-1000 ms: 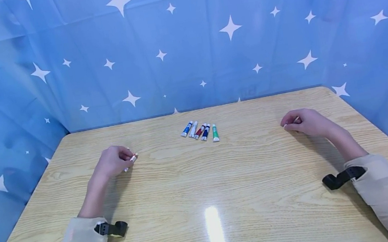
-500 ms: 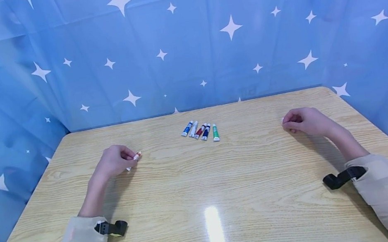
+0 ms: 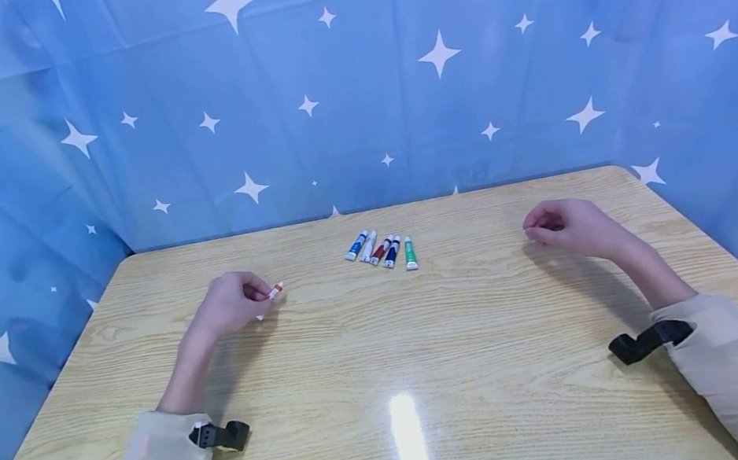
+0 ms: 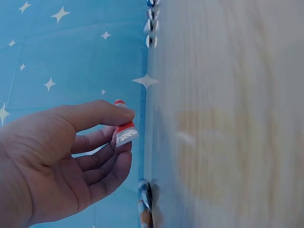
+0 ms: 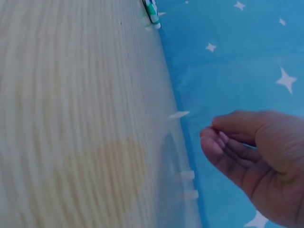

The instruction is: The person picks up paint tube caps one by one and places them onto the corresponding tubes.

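Left hand (image 3: pixel 231 302) pinching a red-and-white tube (image 3: pixel 276 291) over the bench (image 3: pixel 386 346).
Head view: the right hand (image 3: pixel 569 228) is well apart from the left, with five tubes (image 3: pixel 382 249) lying between them near the far edge. Left wrist view: thumb and fingers clamp the tube, crimped end toward the camera. Right wrist view: thumb meets fingertips; whether anything is between them, I cannot tell.
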A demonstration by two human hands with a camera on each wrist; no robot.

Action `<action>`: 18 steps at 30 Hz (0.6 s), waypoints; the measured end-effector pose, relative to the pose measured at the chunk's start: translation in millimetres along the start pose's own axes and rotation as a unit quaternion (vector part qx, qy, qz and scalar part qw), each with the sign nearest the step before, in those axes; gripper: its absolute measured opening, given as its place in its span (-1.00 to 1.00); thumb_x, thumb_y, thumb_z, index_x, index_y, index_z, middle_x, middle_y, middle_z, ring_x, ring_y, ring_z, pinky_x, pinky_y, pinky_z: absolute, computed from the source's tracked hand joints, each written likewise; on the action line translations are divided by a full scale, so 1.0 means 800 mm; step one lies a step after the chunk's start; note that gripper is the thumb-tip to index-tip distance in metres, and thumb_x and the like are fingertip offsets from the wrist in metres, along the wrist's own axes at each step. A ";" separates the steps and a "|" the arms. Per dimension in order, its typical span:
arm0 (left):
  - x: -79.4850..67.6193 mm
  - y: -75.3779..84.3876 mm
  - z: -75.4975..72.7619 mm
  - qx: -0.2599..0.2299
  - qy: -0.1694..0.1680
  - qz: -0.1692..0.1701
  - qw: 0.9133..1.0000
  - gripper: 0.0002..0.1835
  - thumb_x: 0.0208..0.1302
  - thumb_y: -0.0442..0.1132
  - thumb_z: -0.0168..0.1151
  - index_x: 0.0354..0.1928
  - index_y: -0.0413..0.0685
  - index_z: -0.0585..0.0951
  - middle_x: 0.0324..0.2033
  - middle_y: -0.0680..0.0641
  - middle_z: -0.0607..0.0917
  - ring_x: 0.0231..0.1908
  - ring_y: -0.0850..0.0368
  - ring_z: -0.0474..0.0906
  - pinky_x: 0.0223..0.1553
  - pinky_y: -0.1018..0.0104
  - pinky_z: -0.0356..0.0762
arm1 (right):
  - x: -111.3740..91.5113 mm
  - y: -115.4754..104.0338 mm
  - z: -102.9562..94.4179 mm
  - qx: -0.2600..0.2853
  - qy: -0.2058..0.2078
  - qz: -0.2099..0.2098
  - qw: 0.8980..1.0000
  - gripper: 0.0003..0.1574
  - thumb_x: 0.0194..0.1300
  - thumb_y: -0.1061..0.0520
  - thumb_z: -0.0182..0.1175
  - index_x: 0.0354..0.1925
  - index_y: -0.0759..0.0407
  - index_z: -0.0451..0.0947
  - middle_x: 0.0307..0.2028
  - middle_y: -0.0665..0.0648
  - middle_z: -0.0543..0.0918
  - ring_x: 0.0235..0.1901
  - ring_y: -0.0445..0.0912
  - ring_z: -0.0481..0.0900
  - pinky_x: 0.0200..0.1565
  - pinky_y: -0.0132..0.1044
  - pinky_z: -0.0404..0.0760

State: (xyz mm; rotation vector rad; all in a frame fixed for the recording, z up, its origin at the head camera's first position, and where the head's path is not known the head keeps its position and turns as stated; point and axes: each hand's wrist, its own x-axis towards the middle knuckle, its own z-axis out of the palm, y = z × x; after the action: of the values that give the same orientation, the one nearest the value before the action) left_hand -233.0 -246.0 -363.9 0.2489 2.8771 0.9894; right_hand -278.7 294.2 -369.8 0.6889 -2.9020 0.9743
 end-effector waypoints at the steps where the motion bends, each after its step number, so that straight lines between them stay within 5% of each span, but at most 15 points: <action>1: 0.001 0.002 0.001 -0.003 -0.001 0.004 1.000 -0.89 0.23 -0.35 0.36 -0.26 -0.27 0.67 -0.42 -0.08 0.67 -0.42 0.11 0.53 -0.43 0.32 0.50 | 0.001 -0.002 0.001 0.004 0.002 -0.005 1.000 -0.80 0.45 0.18 0.22 -0.10 0.34 0.61 -0.32 0.16 0.70 -0.42 -0.03 0.66 -0.37 -0.37 0.57; 18: 0.007 0.054 0.016 -0.028 -0.010 0.087 0.996 -0.92 0.20 -0.42 0.33 -0.26 -0.24 0.68 -0.40 -0.06 0.67 -0.37 0.10 0.58 -0.28 0.30 0.57 | 0.009 -0.054 0.012 0.047 0.035 -0.065 0.996 -0.86 0.40 0.28 0.25 -0.10 0.32 0.61 -0.29 0.17 0.70 -0.36 -0.04 0.68 -0.29 -0.48 0.60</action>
State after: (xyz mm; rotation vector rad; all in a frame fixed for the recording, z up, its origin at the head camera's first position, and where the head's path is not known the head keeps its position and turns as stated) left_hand -231.4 -203.5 -347.2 0.5094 2.8432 1.0845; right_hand -266.3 254.8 -352.0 0.8180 -2.7268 1.1019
